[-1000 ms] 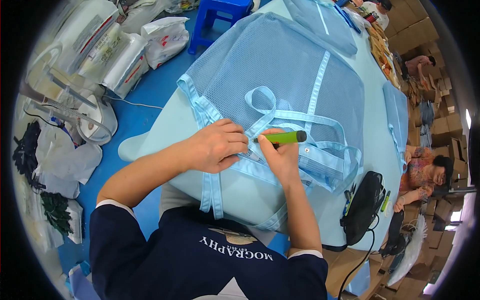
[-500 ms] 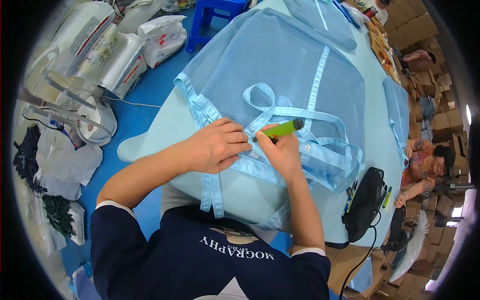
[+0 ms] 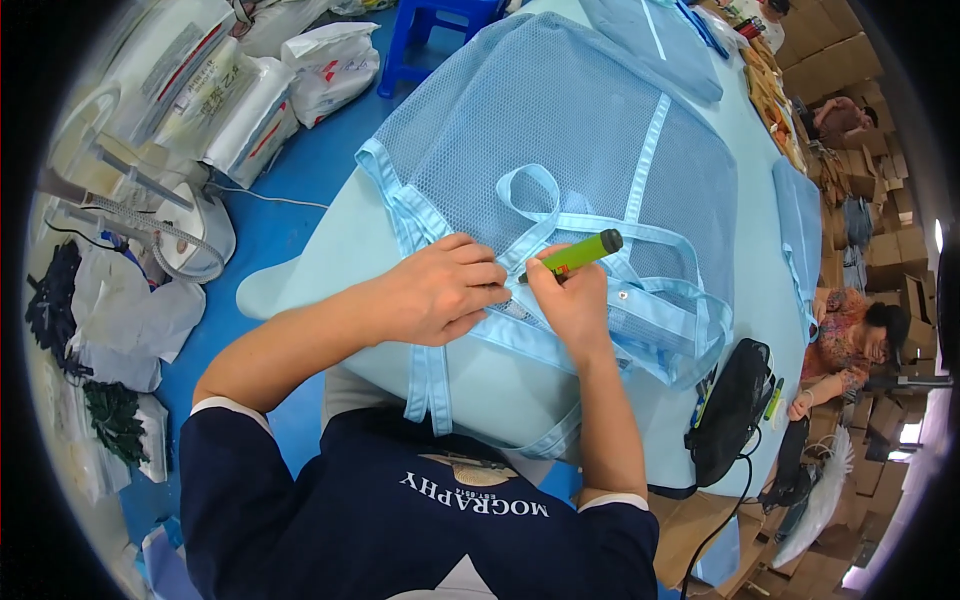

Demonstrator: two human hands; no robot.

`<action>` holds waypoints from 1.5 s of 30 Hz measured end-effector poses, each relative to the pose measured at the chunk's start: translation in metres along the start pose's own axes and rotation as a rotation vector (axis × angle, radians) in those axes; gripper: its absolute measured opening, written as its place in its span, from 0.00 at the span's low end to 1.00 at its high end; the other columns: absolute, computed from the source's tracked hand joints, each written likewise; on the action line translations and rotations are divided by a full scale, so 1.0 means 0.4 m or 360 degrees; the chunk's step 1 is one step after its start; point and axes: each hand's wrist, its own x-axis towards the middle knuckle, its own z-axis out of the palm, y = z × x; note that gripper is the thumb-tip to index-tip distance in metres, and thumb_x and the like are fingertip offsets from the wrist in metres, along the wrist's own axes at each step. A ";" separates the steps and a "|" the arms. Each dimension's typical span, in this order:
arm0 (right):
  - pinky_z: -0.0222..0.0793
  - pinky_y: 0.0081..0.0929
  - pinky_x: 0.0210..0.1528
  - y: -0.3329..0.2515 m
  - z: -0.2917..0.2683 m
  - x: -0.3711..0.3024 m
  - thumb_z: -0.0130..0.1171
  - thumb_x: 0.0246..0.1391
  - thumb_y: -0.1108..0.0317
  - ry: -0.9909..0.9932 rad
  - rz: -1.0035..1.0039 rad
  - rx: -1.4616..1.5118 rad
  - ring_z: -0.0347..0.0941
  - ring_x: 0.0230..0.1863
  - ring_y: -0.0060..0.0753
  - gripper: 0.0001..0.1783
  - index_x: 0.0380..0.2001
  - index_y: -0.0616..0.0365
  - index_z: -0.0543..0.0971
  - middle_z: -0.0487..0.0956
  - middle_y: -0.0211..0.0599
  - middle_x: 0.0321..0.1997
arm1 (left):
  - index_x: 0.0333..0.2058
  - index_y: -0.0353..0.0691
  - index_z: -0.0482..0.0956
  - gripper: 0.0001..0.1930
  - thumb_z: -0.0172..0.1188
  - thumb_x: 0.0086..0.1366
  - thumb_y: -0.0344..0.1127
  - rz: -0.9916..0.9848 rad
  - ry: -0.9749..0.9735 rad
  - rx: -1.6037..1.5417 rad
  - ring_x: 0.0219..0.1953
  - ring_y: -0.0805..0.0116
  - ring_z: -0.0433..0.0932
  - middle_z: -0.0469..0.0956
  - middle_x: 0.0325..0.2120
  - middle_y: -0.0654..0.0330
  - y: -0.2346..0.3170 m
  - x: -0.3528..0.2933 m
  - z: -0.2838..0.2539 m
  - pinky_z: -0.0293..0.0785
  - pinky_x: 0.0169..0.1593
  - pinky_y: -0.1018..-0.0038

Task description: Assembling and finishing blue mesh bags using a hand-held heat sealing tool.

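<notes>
A large light blue mesh bag (image 3: 560,120) with satin-like trim lies spread over the table. My left hand (image 3: 450,290) rests on its near edge, fingers curled and closed on the fabric near the trim (image 3: 420,215). Close beside it, my right hand (image 3: 573,305) grips a green marker pen (image 3: 582,256) with a dark end pointing up to the right. The pen's lower tip is down at the cloth by my left fingertips, mostly hidden. A looped strap (image 3: 530,190) curls just beyond both hands, and a folded part with a small round snap (image 3: 623,295) lies to the right.
The table (image 3: 330,260) has a pale cover. At its right stand a black pouch (image 3: 732,410) and another green pen (image 3: 774,398). A co-worker (image 3: 848,335) sits on the far right. A blue stool (image 3: 430,40), white packages (image 3: 250,120) and a garment steamer (image 3: 195,235) are at left.
The whole scene sits slightly further right in the picture. Both hands stay at the same part of the bag; the marker pen has hardly changed its tilt.
</notes>
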 end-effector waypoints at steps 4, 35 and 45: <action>0.58 0.21 0.21 0.005 -0.007 0.011 0.59 0.48 0.69 -0.0088 -0.0005 0.0023 0.63 0.19 0.15 0.09 0.24 0.66 0.76 0.71 0.26 0.15 | 0.37 0.37 0.79 0.15 0.64 0.46 0.29 -0.0019 -0.0012 0.0012 0.44 0.61 0.71 0.74 0.37 0.60 0.000 0.001 0.000 0.64 0.49 0.67; 0.59 0.20 0.21 0.005 0.009 0.000 0.60 0.49 0.69 -0.0044 -0.0015 -0.0146 0.64 0.20 0.15 0.09 0.25 0.65 0.75 0.72 0.27 0.17 | 0.33 0.32 0.80 0.11 0.60 0.49 0.29 0.0158 0.0003 0.0261 0.41 0.61 0.70 0.74 0.36 0.61 0.010 -0.007 0.022 0.63 0.56 0.58; 0.57 0.19 0.20 0.014 -0.001 -0.003 0.60 0.49 0.70 -0.0072 -0.0064 -0.0024 0.62 0.19 0.14 0.08 0.25 0.65 0.75 0.71 0.26 0.16 | 0.38 0.35 0.80 0.15 0.62 0.48 0.29 0.0082 -0.0098 0.0201 0.46 0.59 0.70 0.75 0.42 0.62 0.013 -0.013 0.010 0.60 0.59 0.58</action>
